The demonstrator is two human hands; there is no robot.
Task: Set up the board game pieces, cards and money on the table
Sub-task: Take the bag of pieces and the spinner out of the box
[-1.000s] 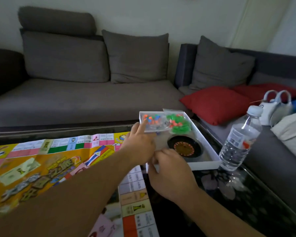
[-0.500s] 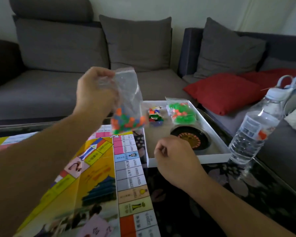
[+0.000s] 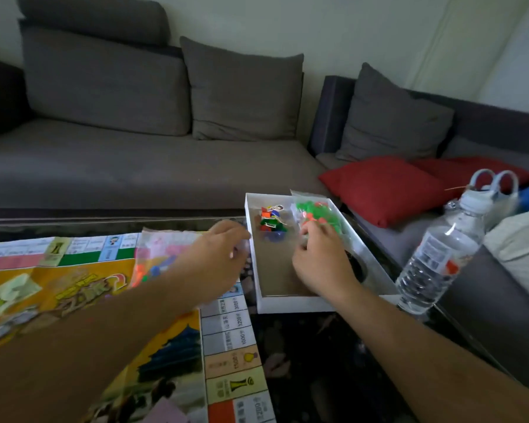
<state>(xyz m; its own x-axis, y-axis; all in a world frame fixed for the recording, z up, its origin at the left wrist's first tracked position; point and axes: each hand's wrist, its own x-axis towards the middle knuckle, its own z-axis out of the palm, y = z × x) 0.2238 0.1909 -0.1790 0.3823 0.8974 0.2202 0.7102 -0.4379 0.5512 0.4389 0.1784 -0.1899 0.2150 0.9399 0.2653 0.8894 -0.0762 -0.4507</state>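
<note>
The yellow game board [image 3: 74,288] lies unfolded on the left of the dark glass table [image 3: 318,367]. A clear bag of coloured pieces [image 3: 153,261] rests on the board. My left hand [image 3: 217,257] hovers at the bag's right end with curled fingers; blur hides whether it still grips the plastic. The white box [image 3: 254,276] stands right of the board. In it are a small pile of coloured tokens [image 3: 271,221] and a bag of green and orange pieces [image 3: 318,212]. My right hand [image 3: 321,264] reaches into the box and pinches that green bag's near edge.
A black roulette wheel [image 3: 360,267] in the box is mostly hidden under my right hand. A water bottle [image 3: 434,257] stands close to the box's right side at the table edge. Behind are a grey sofa [image 3: 135,166], red cushions [image 3: 379,190] and a white handbag [image 3: 498,190].
My left hand has brought the bag of coloured pieces down from the air onto the board. My right hand has moved forward into the box to the green bag.
</note>
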